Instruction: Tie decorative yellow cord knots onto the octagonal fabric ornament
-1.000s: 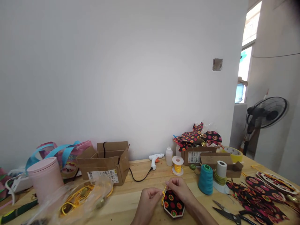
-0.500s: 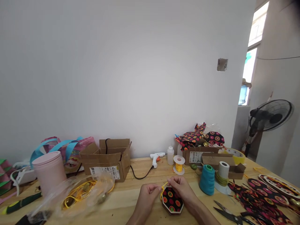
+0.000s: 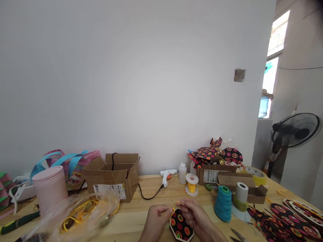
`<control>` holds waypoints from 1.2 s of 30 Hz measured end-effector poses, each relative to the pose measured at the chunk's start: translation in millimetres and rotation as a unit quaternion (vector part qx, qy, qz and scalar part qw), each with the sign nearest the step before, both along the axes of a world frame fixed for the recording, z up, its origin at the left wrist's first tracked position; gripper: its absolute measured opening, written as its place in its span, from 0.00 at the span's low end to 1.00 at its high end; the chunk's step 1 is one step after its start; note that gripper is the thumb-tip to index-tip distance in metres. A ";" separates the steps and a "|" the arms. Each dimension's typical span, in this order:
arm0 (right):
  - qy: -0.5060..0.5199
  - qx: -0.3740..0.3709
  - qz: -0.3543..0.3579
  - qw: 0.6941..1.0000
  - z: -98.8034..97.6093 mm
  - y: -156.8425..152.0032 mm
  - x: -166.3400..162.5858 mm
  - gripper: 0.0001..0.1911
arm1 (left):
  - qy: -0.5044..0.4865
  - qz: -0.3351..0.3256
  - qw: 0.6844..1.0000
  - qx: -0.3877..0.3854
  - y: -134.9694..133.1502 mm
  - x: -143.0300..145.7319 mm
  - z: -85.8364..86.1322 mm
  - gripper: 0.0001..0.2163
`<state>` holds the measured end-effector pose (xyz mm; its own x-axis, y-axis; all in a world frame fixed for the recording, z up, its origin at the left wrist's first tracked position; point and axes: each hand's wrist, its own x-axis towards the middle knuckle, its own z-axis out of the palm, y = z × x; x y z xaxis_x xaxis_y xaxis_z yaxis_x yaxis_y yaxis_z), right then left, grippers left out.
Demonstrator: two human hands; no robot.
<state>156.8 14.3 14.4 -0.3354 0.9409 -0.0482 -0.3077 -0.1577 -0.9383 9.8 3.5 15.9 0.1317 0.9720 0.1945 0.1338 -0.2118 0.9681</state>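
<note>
At lower centre: yellow cord (image 3: 173, 210) at the edge of a patterned panel (image 3: 180, 226)

Head view. Pinching the yellow cord by the panel's upper left edge, with thumb and forefinger of the left hand (image 3: 155, 220) closed on it. Just beside, gripping a short stretch of the same cord, with fingertips of the right hand (image 3: 193, 215) drawn together and 1 side of the patterned panel partly hidden (hard to tell if touched). Between both hands, dark with bright rounds inside a pale rim; unclear whether resting on the wooden table (image 3: 131, 222).

To the right: upright teal thread cone (image 3: 223, 206), spool of olive cord (image 3: 240, 199), patterned cloth pieces (image 3: 285, 222) and, cut off by the lower border, scissors (image 3: 238, 235).

Behind: yellow thread spool (image 3: 191, 180), white squeeze bottle (image 3: 182, 174) and glue gun (image 3: 166, 176) with a black lead.

To the left: open cardboard box (image 3: 132, 190), lidded pink canister (image 3: 50, 192) and clear plastic bag (image 3: 105, 205) around a yellow coil (image 3: 82, 210).
</note>
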 end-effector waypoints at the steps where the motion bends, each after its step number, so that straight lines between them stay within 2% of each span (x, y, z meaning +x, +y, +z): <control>1: 0.011 -0.009 0.004 1.000 1.0 -1.2 0.7 0.13 | 0.004 0.004 1.000 0.003 -0.8 -0.2 0.0 0.11; 4: 0.018 -0.027 0.018 0.999 2.6 -4.7 -0.1 0.14 | 0.023 0.020 1.000 0.007 -2.8 -1.6 -0.9 0.11; 6: -0.012 -0.018 0.036 0.999 2.3 -6.2 -3.5 0.17 | 0.043 0.029 0.999 0.004 -2.3 -2.8 -2.7 0.11; 9: -0.094 0.027 0.049 0.994 -0.9 -7.0 -11.5 0.23 | 0.066 0.042 0.997 -0.007 0.7 -4.4 -6.4 0.12; 12: -0.195 0.080 0.005 0.978 -6.5 -8.1 -18.8 0.26 | 0.054 0.024 0.998 -0.018 2.4 -5.3 -7.5 0.11; 15: -0.296 0.149 -0.034 0.943 -10.0 -10.5 -21.2 0.20 | 0.005 0.003 0.999 -0.034 -0.5 -5.0 -3.8 0.10; 19: -0.414 0.300 -0.107 0.853 -7.5 -14.0 -17.4 0.12 | -0.060 -0.004 0.996 -0.070 -6.6 -2.5 1.8 0.08; 21: -0.444 0.335 -0.124 0.822 -4.4 -15.0 -15.5 0.11 | -0.065 -0.014 0.995 -0.079 -7.1 -1.2 1.3 0.09; 26: -0.465 0.367 -0.127 0.796 2.0 -15.7 -13.9 0.09 | -0.066 -0.026 0.994 -0.079 -3.3 -1.8 -2.6 0.12; 30: -0.480 0.363 -0.147 0.785 2.8 -15.8 -12.8 0.08 | -0.067 -0.050 0.995 -0.057 -4.2 -4.0 -0.4 0.12; 36: -0.503 0.367 -0.170 0.764 0.6 -15.9 -12.3 0.08 | -0.017 -0.059 0.996 -0.062 -3.7 -4.2 -2.8 0.15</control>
